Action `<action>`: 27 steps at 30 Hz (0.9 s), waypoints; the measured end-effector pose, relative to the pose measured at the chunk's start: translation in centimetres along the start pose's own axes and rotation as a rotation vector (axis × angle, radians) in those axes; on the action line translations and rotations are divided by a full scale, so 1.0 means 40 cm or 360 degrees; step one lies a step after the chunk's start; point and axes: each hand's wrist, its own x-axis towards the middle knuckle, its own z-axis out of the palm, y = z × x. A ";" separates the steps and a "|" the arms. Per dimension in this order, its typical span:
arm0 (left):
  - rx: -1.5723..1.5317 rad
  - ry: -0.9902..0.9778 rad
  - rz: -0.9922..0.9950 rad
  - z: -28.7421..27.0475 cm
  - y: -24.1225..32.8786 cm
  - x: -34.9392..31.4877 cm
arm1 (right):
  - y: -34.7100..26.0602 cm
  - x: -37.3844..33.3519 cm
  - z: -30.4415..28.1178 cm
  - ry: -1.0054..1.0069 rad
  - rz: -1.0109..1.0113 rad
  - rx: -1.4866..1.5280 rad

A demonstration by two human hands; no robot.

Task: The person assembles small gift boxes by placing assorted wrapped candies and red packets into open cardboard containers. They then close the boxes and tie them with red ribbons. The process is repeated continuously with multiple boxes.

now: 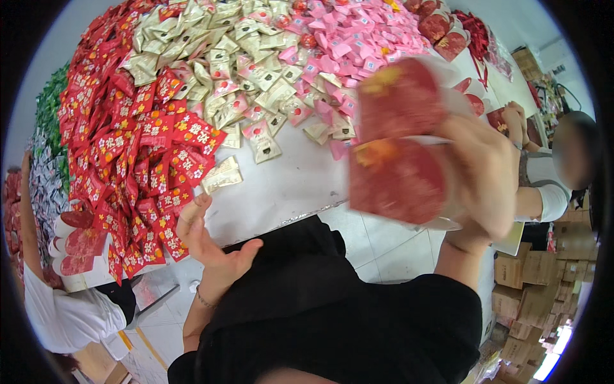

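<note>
My right hand [486, 169] is closed round two red-and-white paper boxes [396, 182], raised above the table's right part. Each has a rounded red front with a yellow patch; both are blurred by motion, and their openings cannot be made out. My left hand [214, 246] is held palm up at the table's near edge with its fingers apart and nothing in it. Closest to it lie a cream candy packet [222, 175] and a big heap of red candy packets [144, 153]. Cream packets [275, 96] fill the middle, and pink packets [358, 41] lie to their right.
More red boxes [80, 243] stand at the table's left corner, others [441, 32] at the far right. A person in white [70, 307] is at the left, another [553, 201] at the right. Cardboard cartons [540, 267] are stacked at the right. Green packets [54, 96] lie far left.
</note>
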 end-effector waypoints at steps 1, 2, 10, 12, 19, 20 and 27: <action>0.0000 -0.0047 -0.0050 -0.003 -0.005 -0.012 | 0.030 -0.038 -0.029 0.0047 0.0161 -0.0033; 0.0009 -0.0092 -0.0101 -0.005 -0.009 -0.023 | 0.065 -0.069 -0.035 0.0105 0.0332 -0.0177; 0.0147 -0.0244 -0.0192 0.006 0.005 0.006 | 0.480 -0.159 0.156 -0.0093 0.1000 -0.0536; 0.0208 -0.0271 -0.0227 0.005 0.012 0.006 | 0.520 -0.159 0.164 -0.0158 0.1211 -0.0401; 0.0216 -0.0286 -0.0228 0.013 0.013 0.013 | 0.744 -0.116 0.264 0.0153 0.1319 -0.0490; 0.0199 -0.0296 -0.0240 0.016 0.013 0.012 | 0.804 -0.108 0.274 0.0216 0.1334 -0.0452; 0.0210 -0.0305 -0.0178 0.013 0.004 -0.002 | 0.846 -0.124 0.283 0.1664 0.1446 0.0284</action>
